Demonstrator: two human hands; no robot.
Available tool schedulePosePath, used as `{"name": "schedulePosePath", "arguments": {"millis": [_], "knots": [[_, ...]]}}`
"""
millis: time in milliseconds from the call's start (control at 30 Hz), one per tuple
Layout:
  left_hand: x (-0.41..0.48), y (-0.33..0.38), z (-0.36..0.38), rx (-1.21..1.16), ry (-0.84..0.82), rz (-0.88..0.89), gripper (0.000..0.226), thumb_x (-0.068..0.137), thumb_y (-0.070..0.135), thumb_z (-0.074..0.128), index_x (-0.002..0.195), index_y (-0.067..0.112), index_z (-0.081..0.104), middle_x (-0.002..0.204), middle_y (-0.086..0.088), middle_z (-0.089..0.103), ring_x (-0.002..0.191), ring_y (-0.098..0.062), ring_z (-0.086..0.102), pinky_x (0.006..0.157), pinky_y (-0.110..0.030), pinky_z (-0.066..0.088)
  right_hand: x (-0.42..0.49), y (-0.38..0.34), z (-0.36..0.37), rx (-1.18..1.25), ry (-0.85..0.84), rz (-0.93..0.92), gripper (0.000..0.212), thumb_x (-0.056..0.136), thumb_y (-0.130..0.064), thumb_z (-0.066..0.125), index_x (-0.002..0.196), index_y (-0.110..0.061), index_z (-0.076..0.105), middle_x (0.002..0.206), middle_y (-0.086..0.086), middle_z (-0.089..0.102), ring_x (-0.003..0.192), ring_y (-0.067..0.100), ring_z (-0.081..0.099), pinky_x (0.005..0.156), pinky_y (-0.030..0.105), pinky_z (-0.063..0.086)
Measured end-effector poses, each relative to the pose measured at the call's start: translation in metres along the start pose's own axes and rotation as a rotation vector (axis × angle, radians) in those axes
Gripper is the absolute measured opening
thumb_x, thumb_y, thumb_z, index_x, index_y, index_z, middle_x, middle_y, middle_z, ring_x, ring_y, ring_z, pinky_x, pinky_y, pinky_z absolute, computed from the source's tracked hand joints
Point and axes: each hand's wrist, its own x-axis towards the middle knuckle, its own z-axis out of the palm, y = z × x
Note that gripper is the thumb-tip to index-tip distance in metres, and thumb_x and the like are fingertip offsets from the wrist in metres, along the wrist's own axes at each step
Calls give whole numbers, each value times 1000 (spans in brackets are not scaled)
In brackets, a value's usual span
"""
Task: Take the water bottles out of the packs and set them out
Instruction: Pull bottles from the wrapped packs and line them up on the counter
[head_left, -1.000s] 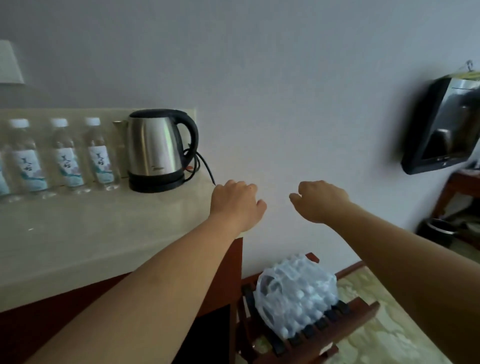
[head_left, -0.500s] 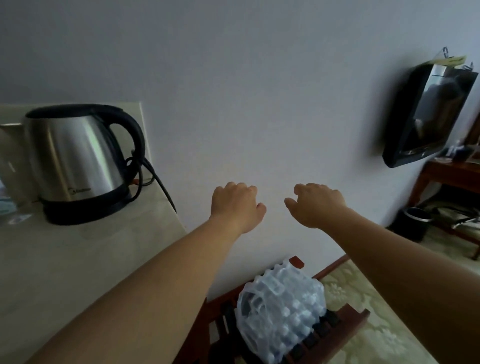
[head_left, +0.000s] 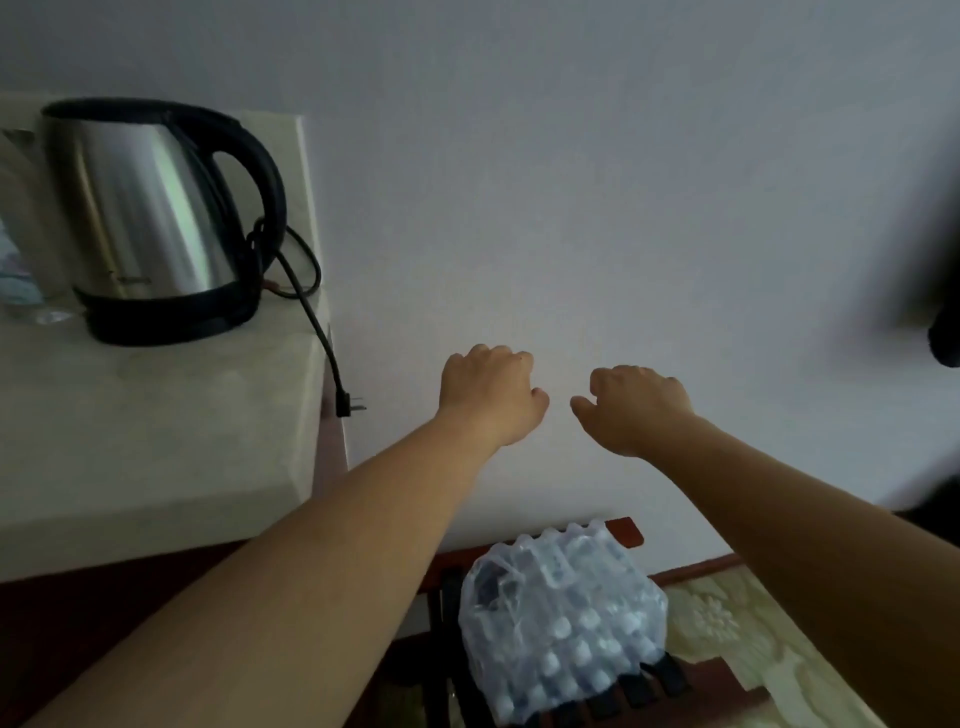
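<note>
A shrink-wrapped pack of water bottles (head_left: 563, 626) lies on a dark wooden slatted rack (head_left: 623, 699) low against the wall, white caps showing through the torn plastic. My left hand (head_left: 491, 397) and my right hand (head_left: 631, 408) hang in the air well above the pack, side by side, fingers loosely curled and holding nothing. At the far left edge a sliver of a bottle (head_left: 18, 270) stands on the pale counter (head_left: 156, 431), mostly cut off.
A steel electric kettle (head_left: 150, 218) with a black handle stands on the counter's right end; its cord and plug (head_left: 345, 405) dangle over the edge. A patterned floor (head_left: 737, 618) lies to the right. A dark blurred object (head_left: 943, 343) hangs at the right edge.
The view has swung right and down: the row of bottles on the counter has left the frame and the pack sits closer. Both hands have stayed loosely curled, holding nothing.
</note>
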Motion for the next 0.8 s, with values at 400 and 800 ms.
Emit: {"name": "schedulePosePath", "arguments": {"millis": [400,800], "knots": [[-23,62,85,25,-61,-170,39,92,37,44,121,15,58,114,-5,62,101,-25,54,73,-33,36,7,57,94,40,-132,-200,45,96,-44,34,125,-15,53,123,8,59,113,27,53,88,38,40],[-49,54,213,-38,-305,-230,29,91,35,46,103,12,58,107,-9,60,100,-29,53,71,-33,30,23,52,216,99,-301,-240,45,96,-45,36,125,-15,54,123,9,58,110,30,56,82,35,41]]}}
